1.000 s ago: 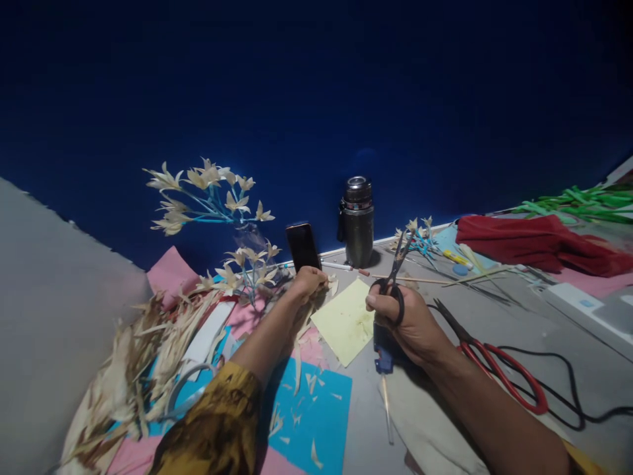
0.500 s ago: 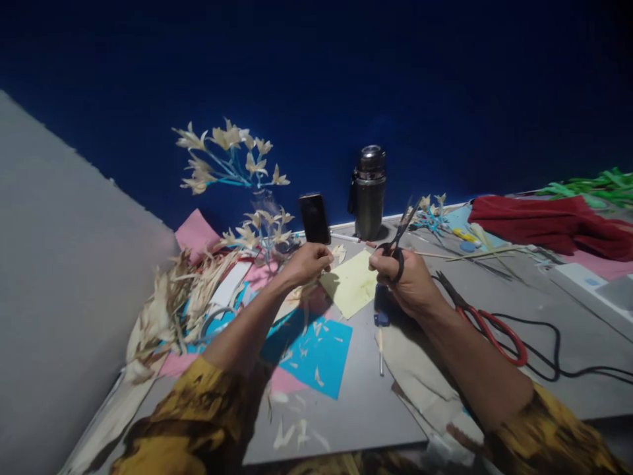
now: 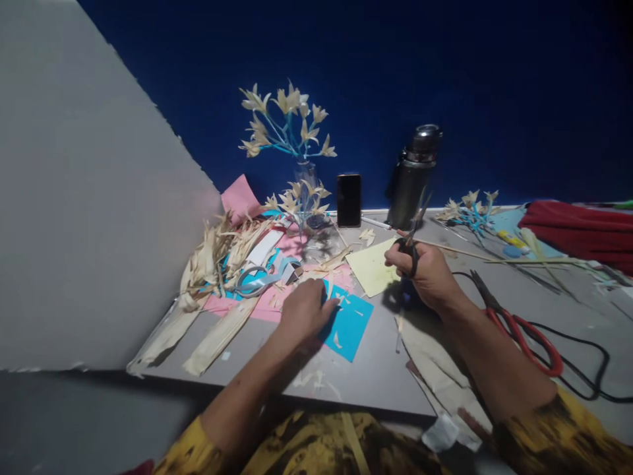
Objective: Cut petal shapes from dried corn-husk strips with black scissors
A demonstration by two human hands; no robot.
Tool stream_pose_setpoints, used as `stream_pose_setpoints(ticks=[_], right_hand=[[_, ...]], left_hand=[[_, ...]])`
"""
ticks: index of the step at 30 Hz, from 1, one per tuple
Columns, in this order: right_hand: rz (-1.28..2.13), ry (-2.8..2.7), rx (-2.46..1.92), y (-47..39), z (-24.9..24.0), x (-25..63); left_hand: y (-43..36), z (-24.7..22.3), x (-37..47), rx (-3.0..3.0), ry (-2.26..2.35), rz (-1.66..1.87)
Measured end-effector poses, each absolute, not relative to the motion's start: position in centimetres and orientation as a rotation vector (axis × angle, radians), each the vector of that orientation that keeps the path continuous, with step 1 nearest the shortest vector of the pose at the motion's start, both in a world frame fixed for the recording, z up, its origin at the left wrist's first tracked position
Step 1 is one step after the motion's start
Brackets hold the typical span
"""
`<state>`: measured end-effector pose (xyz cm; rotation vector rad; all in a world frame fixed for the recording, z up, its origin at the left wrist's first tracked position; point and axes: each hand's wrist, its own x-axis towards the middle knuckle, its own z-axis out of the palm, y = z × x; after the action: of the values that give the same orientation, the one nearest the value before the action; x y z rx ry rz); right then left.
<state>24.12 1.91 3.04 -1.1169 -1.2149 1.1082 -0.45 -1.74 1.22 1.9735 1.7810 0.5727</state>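
My right hand (image 3: 428,270) grips a pair of small scissors (image 3: 408,256) by the black handles, blades pointing up in front of the flask. Below them lies a sheet of pale yellow paper (image 3: 373,267). My left hand (image 3: 309,307) is low over the left edge of a blue sheet (image 3: 353,330) strewn with pale scraps. Its thumb stands apart from the curled fingers, whose tips are hidden; I see nothing held. A few cream petal-like pieces (image 3: 367,235) rest behind the yellow paper. Dried husk strips (image 3: 210,254) are heaped on the left.
Husk flowers (image 3: 289,122) on blue stems stand at the back, beside a propped phone (image 3: 349,201) and a steel flask (image 3: 414,181). Red-handled scissors (image 3: 519,330) and a black cord (image 3: 601,369) lie right. Behind them is a dark red cloth (image 3: 568,231). A tape roll (image 3: 252,280) is left.
My left hand has moved down from beside the yellow paper to the blue sheet's left edge. My right hand still holds the scissors. The view has turned left and tilted.
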Motion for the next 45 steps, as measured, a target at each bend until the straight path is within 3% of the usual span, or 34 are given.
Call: stream_pose_setpoints(ticks=[8,15,19,24,32,40,45], right_hand=[[1.237,-1.315,-1.181,1.8,3.0,23.3],[1.67,-1.107,-1.069,0.4,2.5,21.2],[1.739,-0.991,-0.903,-0.4,2.9,20.6],[1.594,-1.095,-0.979,-0.2,2.7,20.9],[1.616,-1.066,-1.048,-0.7,2.2,20.1],[1.887,-0.935,-0.811,-0.9,2.2,20.0],[1.894,-0.962,-0.813,-1.1,2.2,19.7]], left_hand=[[-0.9,-0.5,-0.2,1.849,1.857,0.733],[-2.4,2.4,0.4,0.727,0.784,0.79],[-3.3,2.6,1.7,0.408,0.468,0.685],[-3.9,1.7,2.5,0.365,0.501,0.659],[-3.6,1.7,3.5,1.04,0.995,1.074],[-3.3,1.0,3.8,0.748,0.56,1.083],[-3.3,1.1,3.4,0.727,0.638,1.014]])
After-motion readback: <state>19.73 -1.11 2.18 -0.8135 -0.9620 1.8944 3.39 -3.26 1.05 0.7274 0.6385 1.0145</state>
